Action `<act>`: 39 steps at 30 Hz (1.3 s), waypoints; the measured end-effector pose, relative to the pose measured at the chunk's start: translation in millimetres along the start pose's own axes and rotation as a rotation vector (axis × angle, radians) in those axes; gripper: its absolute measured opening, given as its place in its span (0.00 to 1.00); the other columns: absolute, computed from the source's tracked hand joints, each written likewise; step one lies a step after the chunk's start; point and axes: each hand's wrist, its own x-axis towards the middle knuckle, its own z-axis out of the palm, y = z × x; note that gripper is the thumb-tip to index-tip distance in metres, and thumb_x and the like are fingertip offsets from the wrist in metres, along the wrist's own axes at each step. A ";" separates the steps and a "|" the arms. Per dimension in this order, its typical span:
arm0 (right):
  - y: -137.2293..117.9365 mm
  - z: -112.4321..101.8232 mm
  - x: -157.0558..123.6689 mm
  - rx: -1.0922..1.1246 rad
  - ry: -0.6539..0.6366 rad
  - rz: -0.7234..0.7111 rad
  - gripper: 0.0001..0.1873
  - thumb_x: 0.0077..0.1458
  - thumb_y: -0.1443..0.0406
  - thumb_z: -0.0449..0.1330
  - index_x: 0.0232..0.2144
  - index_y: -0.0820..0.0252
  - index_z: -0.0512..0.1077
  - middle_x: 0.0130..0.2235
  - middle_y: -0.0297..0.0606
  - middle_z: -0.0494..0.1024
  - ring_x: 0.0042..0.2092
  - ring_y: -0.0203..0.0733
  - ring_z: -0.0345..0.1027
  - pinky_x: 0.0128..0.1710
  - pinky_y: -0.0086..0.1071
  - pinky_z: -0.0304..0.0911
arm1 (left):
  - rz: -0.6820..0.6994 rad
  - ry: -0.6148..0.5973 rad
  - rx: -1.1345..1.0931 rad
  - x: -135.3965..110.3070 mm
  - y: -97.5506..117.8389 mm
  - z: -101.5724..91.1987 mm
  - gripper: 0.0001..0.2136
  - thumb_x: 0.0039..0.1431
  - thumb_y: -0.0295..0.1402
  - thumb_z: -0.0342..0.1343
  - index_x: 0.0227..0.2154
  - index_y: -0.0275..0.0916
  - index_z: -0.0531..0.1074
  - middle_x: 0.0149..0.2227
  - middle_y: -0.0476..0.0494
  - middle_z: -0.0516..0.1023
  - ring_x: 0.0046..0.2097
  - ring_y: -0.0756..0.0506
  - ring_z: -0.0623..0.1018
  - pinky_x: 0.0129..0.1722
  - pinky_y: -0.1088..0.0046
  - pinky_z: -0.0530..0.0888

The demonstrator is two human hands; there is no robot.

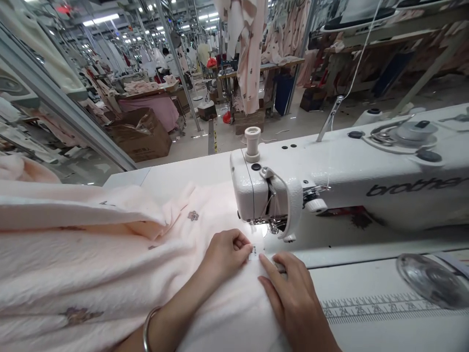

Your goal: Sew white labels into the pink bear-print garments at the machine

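Observation:
Pale pink plush fabric with small printed figures lies over the sewing table and under the head of a white sewing machine. A small white label with dark print lies on the fabric just in front of the needle area. My left hand pinches the label's left edge between thumb and finger. My right hand rests on the fabric to the right, fingers apart, its index fingertip at the label's right edge. A small greyish thing shows between the right fingers; I cannot make out what it is.
A printed ruler scale runs along the table's front right, beneath a clear round disc. Bunched fabric fills the left side. A metal post slants at the left. Beyond stand a cardboard box and other workstations.

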 end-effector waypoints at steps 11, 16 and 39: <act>0.3 2.5 0.6 -0.018 0.043 -0.017 0.15 0.61 0.68 0.52 0.49 0.67 0.67 0.43 0.50 0.65 0.47 0.52 0.61 0.43 0.46 0.63 | -0.021 -0.015 -0.054 2.0 -1.2 0.3 0.04 0.48 0.31 0.53 0.22 0.36 0.67 0.17 0.51 0.69 0.20 0.52 0.69 0.21 0.78 0.63; -0.5 3.1 1.4 -0.022 0.056 -0.021 0.15 0.62 0.68 0.51 0.50 0.66 0.67 0.43 0.50 0.65 0.47 0.51 0.61 0.42 0.45 0.63 | -0.025 0.001 -0.041 1.6 -1.7 0.7 0.04 0.48 0.32 0.52 0.22 0.37 0.67 0.17 0.52 0.69 0.20 0.52 0.69 0.21 0.79 0.63; -3.1 -3.2 7.7 -0.077 0.045 -0.075 0.14 0.62 0.69 0.49 0.47 0.69 0.68 0.41 0.50 0.65 0.44 0.51 0.62 0.38 0.43 0.62 | 0.897 -0.084 0.892 -53.3 -21.4 -19.2 0.23 0.64 0.34 0.46 0.59 0.28 0.56 0.61 0.29 0.58 0.63 0.37 0.56 0.59 0.60 0.64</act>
